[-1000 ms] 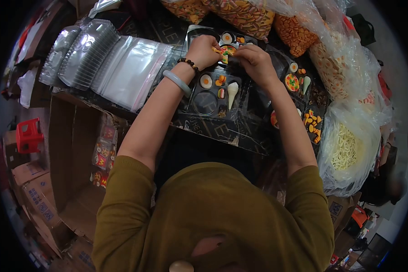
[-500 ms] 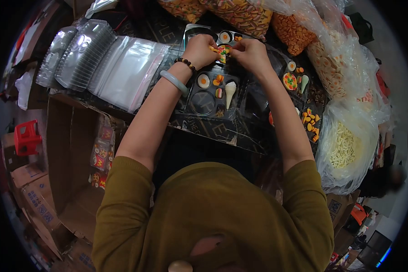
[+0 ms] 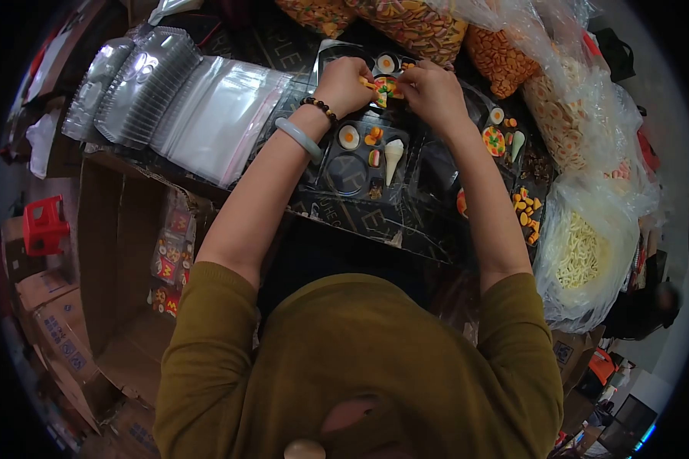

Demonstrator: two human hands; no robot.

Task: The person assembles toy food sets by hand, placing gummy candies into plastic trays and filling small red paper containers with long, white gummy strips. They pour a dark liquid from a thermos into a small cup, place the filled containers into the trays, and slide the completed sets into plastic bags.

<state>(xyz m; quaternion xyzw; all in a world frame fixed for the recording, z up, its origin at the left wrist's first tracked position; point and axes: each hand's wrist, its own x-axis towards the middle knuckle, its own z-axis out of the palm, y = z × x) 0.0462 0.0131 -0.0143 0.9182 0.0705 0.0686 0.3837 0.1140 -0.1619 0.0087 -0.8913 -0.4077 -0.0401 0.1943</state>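
Observation:
Both hands meet over a clear compartment tray [image 3: 321,55] at the table's far side. My left hand [image 3: 346,86], wearing a bead bracelet and a pale bangle, pinches small orange-edged toy pizza pieces. My right hand [image 3: 435,96] has its fingertips closed at the right edge of the toy pizza [image 3: 389,87], whose slices lie between the hands. A toy fried egg [image 3: 386,63] sits just beyond. In the nearer tray [image 3: 323,182] are another toy egg [image 3: 349,138], orange bits [image 3: 373,136], a small layered piece [image 3: 373,158] and a toy ice cream cone [image 3: 393,161]. Its round compartment holds nothing visible.
Stacked clear plastic shells [image 3: 142,92] and flat clear bags [image 3: 210,115] lie at left. Big bags of toy pieces [image 3: 409,30] line the back and right, including one with pale strips [image 3: 578,249]. Loose orange pieces [image 3: 525,210] lie by my right forearm. An open carton [image 3: 119,283] stands lower left.
My right hand has shifted slightly right, and more of the pizza slices shows between the hands. The left hand stays almost in place, while the whole view has moved a little.

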